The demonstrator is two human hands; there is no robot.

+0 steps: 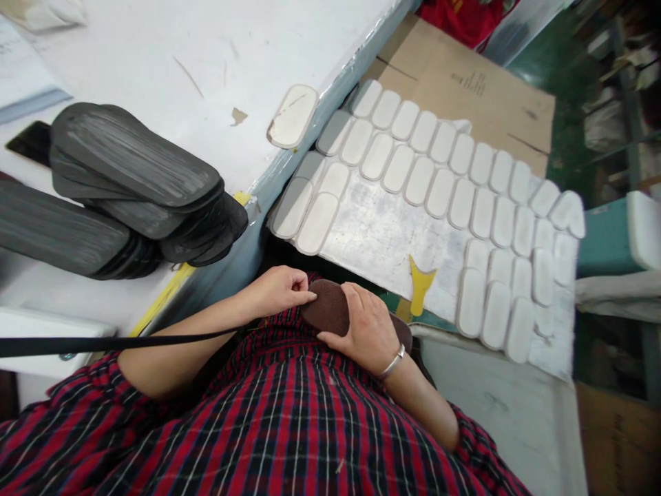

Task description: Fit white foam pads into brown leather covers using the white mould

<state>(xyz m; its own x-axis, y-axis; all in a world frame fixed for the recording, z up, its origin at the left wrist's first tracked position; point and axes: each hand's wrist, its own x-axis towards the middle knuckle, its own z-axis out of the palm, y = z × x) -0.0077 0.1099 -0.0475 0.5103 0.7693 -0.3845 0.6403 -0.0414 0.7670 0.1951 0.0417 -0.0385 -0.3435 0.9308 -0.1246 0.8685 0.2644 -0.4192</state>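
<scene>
A dark brown oval pad, like a sole or insole piece, lies over my lap. My right hand is closed round its right part, the thumb below and the fingers across the top. The pad's far end shows again beyond my wrist. At its left edge, my left hand is closed in a pinch, with thumb and forefinger tips on the rim. A black strap stretches from the left side across my left forearm toward the lap; its end is hidden.
Stacks of black soles stand on the white table at left. One pale oval pad lies near its edge. Rows of pale oval pads cover a metal-grey board, with a yellow forked piece. Cardboard lies behind.
</scene>
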